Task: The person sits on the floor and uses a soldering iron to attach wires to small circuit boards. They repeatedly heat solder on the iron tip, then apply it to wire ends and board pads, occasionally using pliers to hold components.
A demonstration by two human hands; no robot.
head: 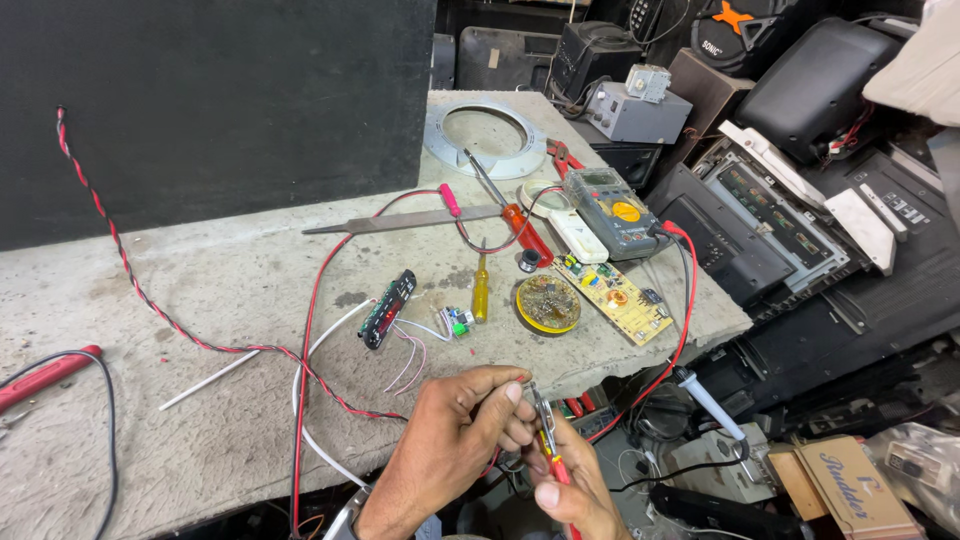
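A wire end is pinched by the closed left hand (pixel 470 420) while red-handled pliers (pixel 547 440) are gripped by the right hand (pixel 575 490); steady alignment is needed before squeezing.

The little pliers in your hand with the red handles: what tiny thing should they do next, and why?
Probably squeeze gently. The right hand holds the red-handled pliers with their tip up against what the left hand pinches in its fingers. What sits at the tip is too small to tell, so a soft, steady grip seems safest.

A rough concrete bench (pixel 200 270) carries a multimeter (pixel 612 212), file (pixel 400 219) and screwdrivers (pixel 481 288).
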